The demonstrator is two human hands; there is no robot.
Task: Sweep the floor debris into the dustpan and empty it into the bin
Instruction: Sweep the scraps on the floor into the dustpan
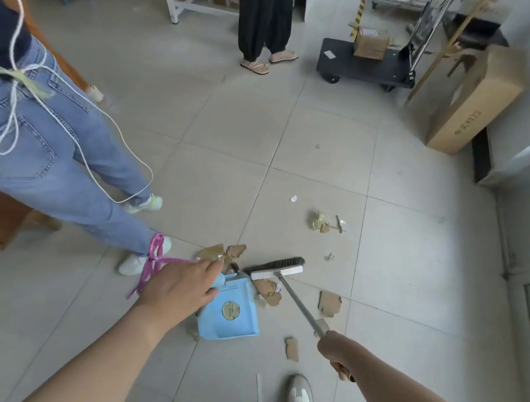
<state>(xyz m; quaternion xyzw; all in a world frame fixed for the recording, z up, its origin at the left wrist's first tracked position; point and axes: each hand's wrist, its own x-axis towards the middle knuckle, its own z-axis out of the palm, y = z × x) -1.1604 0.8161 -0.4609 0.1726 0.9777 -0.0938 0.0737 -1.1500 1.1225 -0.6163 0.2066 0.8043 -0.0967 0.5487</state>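
Cardboard scraps [329, 303] lie at the blue dustpan's [227, 312] three o'clock; left hand [181, 291] grips its handle, right hand [337, 350] clasps the broom [277, 268]. Sweeping sideways could scatter them past its mouth.

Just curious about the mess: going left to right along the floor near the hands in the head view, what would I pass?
Pink ribbon → left hand → blue dustpan → broom head → cardboard scrap.
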